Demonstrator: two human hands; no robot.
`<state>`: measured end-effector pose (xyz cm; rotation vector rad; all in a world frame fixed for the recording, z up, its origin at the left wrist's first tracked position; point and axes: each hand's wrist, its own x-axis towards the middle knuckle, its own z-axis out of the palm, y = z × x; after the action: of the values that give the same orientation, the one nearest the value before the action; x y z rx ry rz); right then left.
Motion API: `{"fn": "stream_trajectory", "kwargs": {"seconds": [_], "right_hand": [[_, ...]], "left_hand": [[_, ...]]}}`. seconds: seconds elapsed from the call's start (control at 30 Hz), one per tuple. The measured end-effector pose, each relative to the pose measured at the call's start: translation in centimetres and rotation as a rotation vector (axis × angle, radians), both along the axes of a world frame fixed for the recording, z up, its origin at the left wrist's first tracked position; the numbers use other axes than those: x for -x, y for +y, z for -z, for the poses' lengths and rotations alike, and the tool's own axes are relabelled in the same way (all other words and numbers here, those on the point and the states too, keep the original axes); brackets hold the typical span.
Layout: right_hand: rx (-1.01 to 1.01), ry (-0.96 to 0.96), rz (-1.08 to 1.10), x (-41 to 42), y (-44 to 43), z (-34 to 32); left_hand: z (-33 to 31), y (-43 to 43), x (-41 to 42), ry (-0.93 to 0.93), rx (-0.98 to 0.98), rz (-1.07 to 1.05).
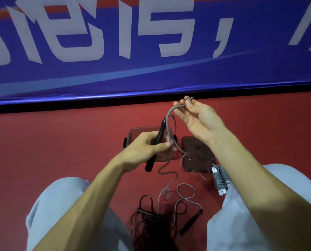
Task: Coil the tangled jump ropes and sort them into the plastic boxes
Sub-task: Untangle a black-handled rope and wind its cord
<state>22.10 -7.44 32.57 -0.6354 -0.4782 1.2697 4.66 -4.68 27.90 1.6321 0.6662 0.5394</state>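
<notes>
The scene is dimly, unevenly lit. Warm light is thrown on the fingers [181,115] and forearms [100,187]; deep shadow is cast well below them over the ropes [151,220]. Above the fingers, the banner [151,73] edge is bowed by wide-angle distortion. Fine detail is softened throughout.

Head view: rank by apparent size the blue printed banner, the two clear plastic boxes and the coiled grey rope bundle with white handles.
1. blue printed banner
2. left clear plastic box, right clear plastic box: alike, both partly hidden
3. coiled grey rope bundle
</notes>
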Motion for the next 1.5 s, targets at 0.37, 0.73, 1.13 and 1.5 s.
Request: {"fn": "stream_trajectory", "kwargs": {"seconds": [0.37, 0.73, 1.13, 1.5], "right_hand": [[0.116, -0.331, 0.044, 0.3, 0.6, 1.2], [0.217, -1.423, -0.508, 3.0, 0.6, 5.1], [0.209, -1.231, -0.402, 3.1, 0.3, 4.0], [0.077, -0.373, -0.036, 0.8, 0.6, 0.7]], "left_hand": [[-1.3, 0.2, -0.4, -0.380, 0.314, -0.311], [-2.5, 2.1, 1.7, -0.832, 0.657, -0.509], [-1.9, 3.4, 2.7, -0.890, 0.685, -0.592], [-1.4, 0.5, 1.1, -0.142, 0.370, -0.118]]}}
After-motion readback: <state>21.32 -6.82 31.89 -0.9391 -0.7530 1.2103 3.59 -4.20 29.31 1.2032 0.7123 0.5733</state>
